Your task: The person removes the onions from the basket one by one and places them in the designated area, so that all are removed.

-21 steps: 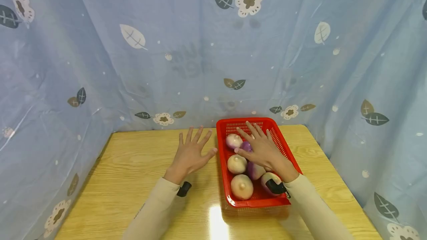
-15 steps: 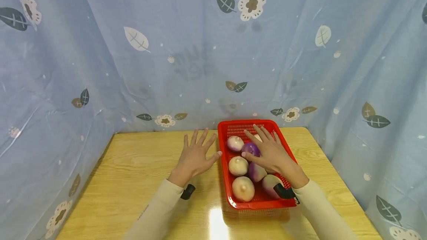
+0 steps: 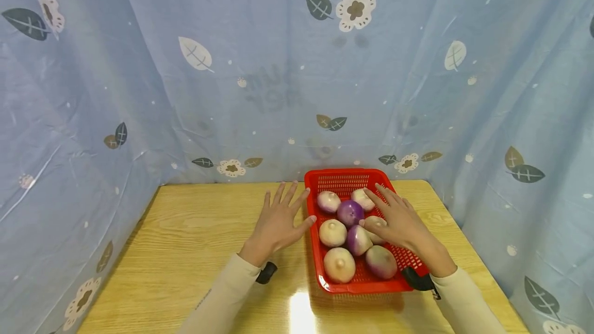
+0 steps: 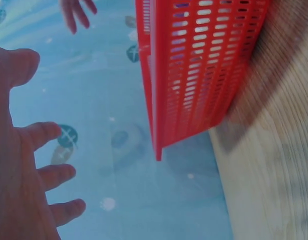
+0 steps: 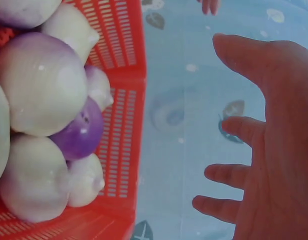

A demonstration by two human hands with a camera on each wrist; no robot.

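Note:
A red plastic basket (image 3: 344, 173) stands on the right half of a wooden table (image 3: 195, 241) and holds several onions, among them a purple onion (image 3: 350, 212) and a pale onion (image 3: 339, 264). My left hand (image 3: 282, 216) is spread flat just left of the basket, holding nothing. My right hand (image 3: 396, 218) hovers with straight, spread fingers over the basket's right side, its thumb at an onion (image 3: 374, 223). In the left wrist view, the left hand (image 4: 23, 175) is beside the basket wall (image 4: 204, 65). From the right wrist, the right hand (image 5: 274, 150) is above the onions (image 5: 41, 90).
A blue curtain (image 3: 232, 66) printed with leaves and flowers hangs close behind the table and along both sides. Bare tabletop lies to the left of the basket. Black wrist straps (image 3: 267, 273) sit at both sleeves.
The right hand has slid from the basket's middle to its right side, uncovering the purple onion and others. The left hand has edged a little toward the basket.

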